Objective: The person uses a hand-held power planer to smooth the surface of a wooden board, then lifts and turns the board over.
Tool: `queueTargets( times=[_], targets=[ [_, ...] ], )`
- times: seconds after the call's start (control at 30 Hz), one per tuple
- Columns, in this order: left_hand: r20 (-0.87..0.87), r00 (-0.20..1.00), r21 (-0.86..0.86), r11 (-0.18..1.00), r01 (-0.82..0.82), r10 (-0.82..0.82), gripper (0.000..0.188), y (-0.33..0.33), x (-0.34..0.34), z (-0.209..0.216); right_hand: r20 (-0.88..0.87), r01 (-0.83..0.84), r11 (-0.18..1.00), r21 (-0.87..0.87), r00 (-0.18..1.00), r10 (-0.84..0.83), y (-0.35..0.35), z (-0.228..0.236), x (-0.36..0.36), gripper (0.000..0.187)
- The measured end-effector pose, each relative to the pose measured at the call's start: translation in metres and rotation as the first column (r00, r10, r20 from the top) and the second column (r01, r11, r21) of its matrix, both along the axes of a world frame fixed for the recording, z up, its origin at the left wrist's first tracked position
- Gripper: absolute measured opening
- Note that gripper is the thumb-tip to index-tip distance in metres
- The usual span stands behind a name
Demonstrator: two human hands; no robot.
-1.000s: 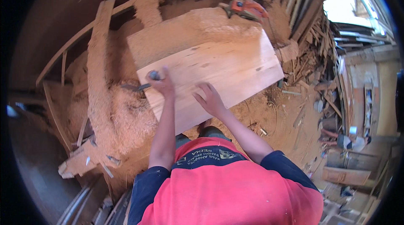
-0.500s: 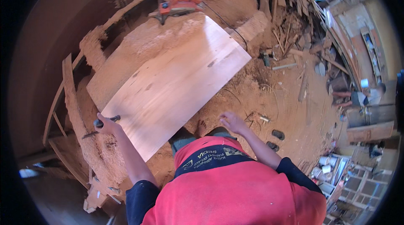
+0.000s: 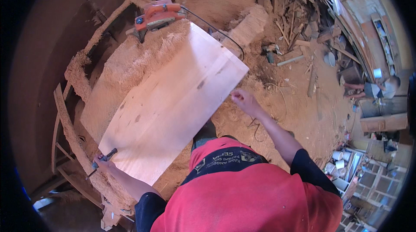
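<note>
A broad pale wooden board (image 3: 173,97) lies in front of me, its far left part heaped with sawdust and shavings. At its near left corner my left hand (image 3: 102,162) is closed round a dark hand tool (image 3: 113,151) with a short thick end and a thin rod; its exact kind is unclear. My right hand (image 3: 245,102) is beside the board's right edge, fingers loosely bent and apart, holding nothing visible. An orange electric planer (image 3: 160,15) rests on the board's far end, its black cord (image 3: 216,30) trailing to the right.
Shavings-covered timber strips (image 3: 69,121) run along the left. Scrap wood (image 3: 299,19) is piled at the far right. Another person (image 3: 381,89) sits at the right, near a wooden plank (image 3: 383,122). White containers (image 3: 338,160) stand at the lower right.
My body and view have shifted, so the board appears lower and further left. My right hand has moved forward to the board's right edge. The left hand still grips the dark tool.
</note>
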State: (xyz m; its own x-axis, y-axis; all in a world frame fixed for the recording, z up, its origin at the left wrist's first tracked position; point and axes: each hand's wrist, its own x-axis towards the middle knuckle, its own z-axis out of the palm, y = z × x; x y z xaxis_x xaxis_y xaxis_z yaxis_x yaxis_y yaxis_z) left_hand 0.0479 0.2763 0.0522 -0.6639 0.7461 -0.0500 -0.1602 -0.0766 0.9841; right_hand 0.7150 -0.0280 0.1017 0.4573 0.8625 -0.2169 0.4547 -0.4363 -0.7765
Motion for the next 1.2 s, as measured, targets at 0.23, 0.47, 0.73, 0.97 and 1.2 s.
queueTargets(
  times=[0.23, 0.47, 0.73, 0.97, 1.2],
  targets=[
    [-0.159, 0.643, 0.046, 0.656, -0.753, 0.749, 0.020, 0.023, 0.092, 0.033, 0.303, -0.296, 0.863, 0.409, 0.936, 0.177, 0.297, 0.054, 0.109, 0.032],
    [-0.216, 0.553, -0.009, 0.565, -0.825, 0.805, 0.019, 0.052, 0.070, 0.005, 0.598, -0.670, 0.718, 0.186, 0.658, 0.459, 0.488, 0.041, 0.134, 0.054],
    [0.083, 0.967, 0.171, 0.953, -0.252, 0.241, 0.019, -0.012, -0.006, -0.035, -0.253, -0.764, 0.626, -0.154, 0.643, 0.723, 0.563, 0.039, 0.115, 0.043],
    [-0.348, 0.836, -0.020, 0.889, -0.458, 0.423, 0.031, -0.004, 0.053, -0.027, 0.264, -0.683, 0.720, 0.121, 0.721, 0.640, 0.532, 0.038, 0.140, 0.035],
    [-0.713, 0.691, -0.167, 0.927, -0.335, 0.121, 0.054, -0.122, 0.341, 0.024, -0.450, -0.310, 0.951, 0.020, 0.846, 0.285, 0.371, 0.158, 0.199, 0.016]
  ],
)
